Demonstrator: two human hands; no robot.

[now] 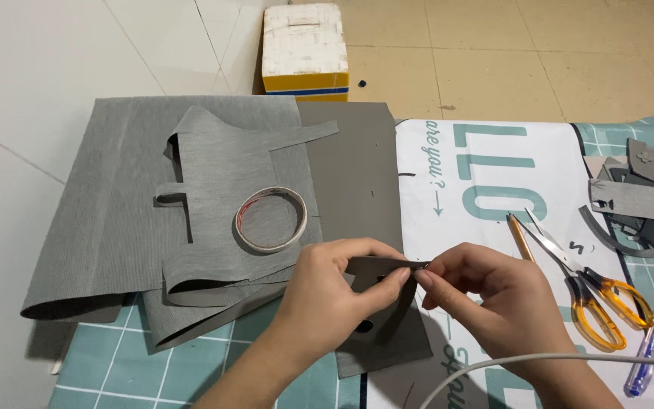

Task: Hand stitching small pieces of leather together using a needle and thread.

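Note:
Both hands meet over the middle of the work surface. My left hand (334, 295) pinches a small dark grey strip of material (376, 265) between thumb and fingers. The fingertips of my right hand (486, 291) grip the strip's right end. Under the hands lies a flat dark grey sheet (357, 182). Left of it is a pile of lighter grey fabric pieces (115, 220) with a ring of tape (271, 220) resting on top.
Orange-handled scissors (592, 291) and a pencil (520, 238) lie right of my hands on a white printed sheet (478, 174). A blue pen (649, 348) and grey cut scraps (637, 201) sit at the far right. A white and yellow box (304, 53) stands on the floor. A white cable (569, 360) crosses the bottom right.

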